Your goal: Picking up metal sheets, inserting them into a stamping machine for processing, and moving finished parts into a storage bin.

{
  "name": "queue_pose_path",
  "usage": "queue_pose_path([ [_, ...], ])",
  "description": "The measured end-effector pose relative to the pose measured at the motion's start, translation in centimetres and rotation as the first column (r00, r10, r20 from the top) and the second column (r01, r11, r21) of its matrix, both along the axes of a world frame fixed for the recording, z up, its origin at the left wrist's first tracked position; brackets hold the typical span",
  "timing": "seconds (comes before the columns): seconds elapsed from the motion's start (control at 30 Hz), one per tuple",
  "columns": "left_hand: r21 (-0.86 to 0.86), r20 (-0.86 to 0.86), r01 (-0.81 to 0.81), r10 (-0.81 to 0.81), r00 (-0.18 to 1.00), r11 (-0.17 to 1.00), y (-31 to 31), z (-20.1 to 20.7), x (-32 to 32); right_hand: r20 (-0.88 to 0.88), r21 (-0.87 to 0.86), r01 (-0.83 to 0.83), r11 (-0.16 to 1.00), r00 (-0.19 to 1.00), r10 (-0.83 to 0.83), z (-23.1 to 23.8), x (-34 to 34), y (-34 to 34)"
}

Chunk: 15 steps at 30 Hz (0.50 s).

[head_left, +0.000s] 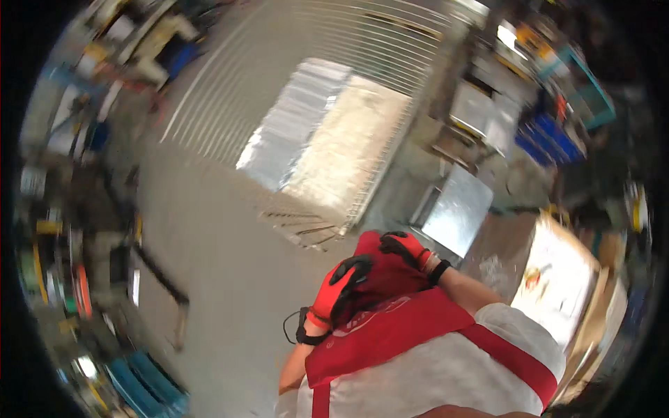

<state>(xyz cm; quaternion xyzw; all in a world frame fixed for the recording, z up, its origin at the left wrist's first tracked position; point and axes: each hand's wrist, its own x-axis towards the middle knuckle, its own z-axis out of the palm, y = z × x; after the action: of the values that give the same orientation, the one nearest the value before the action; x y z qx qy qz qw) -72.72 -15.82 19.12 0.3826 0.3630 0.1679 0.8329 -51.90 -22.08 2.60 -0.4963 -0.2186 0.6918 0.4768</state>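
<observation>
Left hand (340, 284), right hand (406, 249): placed at red apron (425, 322) | grip of either cannot be told

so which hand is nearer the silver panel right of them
Right: the right hand is below-left of the silver panel in the picture; the left hand is farther left and lower.

The apron (390, 338) is matt cloth (the metal panel (456, 212) looks glossy).
</observation>
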Motion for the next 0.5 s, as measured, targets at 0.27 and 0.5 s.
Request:
queue_pose_path([
  [0.27,-0.064,-0.176,0.253,-0.260,0.949,0.965,-1.5,-6.6,1.0,0.748,-0.355,0.104,0.929,0.628,0.216,-4.1,-0.3,-11.4],
  [0.5,0.215,-0.505,0.589,-0.428,0.750,0.779,-2.5,-18.3,3.8,0.733,-0.640,0.122,0.759,0.393,0.555,-3.9,1.6,-25.1],
])
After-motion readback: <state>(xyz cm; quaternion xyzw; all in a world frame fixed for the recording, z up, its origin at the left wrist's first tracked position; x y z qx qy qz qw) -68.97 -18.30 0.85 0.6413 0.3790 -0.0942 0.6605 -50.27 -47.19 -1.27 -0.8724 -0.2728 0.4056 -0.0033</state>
